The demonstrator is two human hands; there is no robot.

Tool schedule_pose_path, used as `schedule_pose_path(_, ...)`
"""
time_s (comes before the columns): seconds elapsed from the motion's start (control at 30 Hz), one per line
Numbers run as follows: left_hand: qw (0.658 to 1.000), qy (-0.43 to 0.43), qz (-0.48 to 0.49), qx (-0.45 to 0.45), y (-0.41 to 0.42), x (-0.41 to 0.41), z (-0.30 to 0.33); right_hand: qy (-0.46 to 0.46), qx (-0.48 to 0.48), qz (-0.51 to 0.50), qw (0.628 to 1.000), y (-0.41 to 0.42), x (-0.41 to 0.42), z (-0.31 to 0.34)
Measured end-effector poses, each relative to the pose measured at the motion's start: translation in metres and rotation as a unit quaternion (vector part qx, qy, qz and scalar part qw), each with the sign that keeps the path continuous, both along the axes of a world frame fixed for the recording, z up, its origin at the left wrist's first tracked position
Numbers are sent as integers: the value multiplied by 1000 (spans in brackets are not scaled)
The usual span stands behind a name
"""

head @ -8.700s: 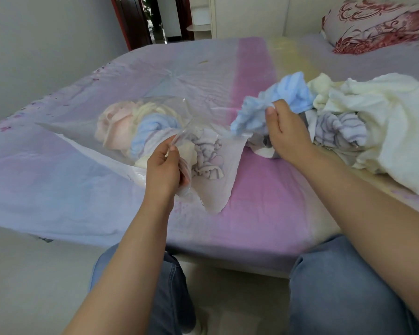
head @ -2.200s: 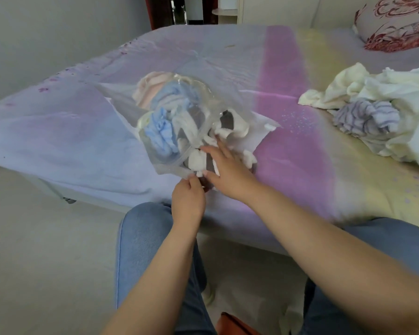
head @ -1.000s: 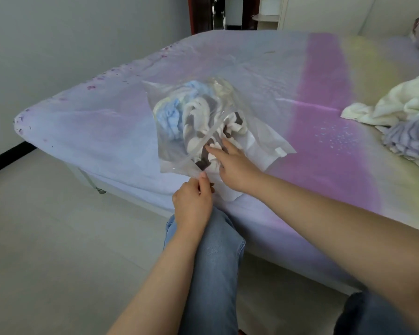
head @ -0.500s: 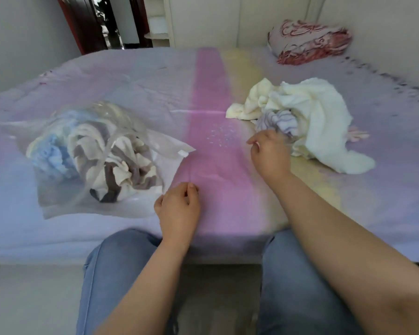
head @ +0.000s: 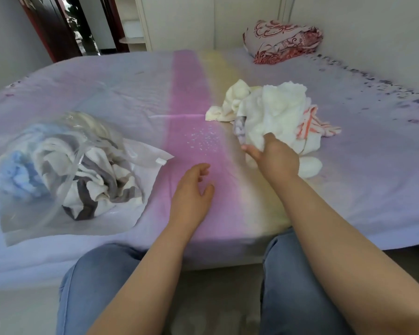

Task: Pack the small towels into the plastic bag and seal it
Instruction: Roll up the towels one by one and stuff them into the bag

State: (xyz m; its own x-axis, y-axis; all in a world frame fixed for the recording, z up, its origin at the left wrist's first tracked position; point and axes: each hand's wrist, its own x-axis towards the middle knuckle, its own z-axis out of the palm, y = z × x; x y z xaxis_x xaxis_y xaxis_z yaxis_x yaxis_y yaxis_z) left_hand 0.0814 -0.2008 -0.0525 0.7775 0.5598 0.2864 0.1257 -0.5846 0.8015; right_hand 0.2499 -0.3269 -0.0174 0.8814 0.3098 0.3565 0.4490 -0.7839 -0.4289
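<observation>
Right hand (head: 275,158) grasps the cream terry towel (head: 279,114) on the pastel-striped bed sheet (head: 131,93). Left hand (head: 191,189) rests released beside the filled clear plastic bag (head: 65,165).

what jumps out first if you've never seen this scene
The clear plastic bag stuffed with small towels, lying on the bed's near left. Then the loose towel pile right of the pink stripe, where the right hand grips a white towel while the left hand hovers open between them.

Home bedroom, bed (head: 131,93) with pastel sheet, pillow (head: 283,41), doorway (head: 82,25)
</observation>
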Motion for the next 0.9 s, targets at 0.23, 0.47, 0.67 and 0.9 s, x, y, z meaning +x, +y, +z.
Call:
schedule_pose_path(0.23, 980, 55, -168, -86, 4, -7, 1, 315, 234, 295, 871, 13, -85, 14)
schedule_pose_path(0.47, 973, -84, 66, -205, 18, -29, 15, 279, 253, 354, 856, 29, -88, -1)
schedule_pose_path(0.67, 880, -116, -33, -460, 27, -71, 19, 154, 14, 475, 866, 56, -131, -28)
schedule_pose_path(0.9, 819, 5, 84, -567, 59, -143, -11, 113, -5, 408, 906, 97, -155, -19)
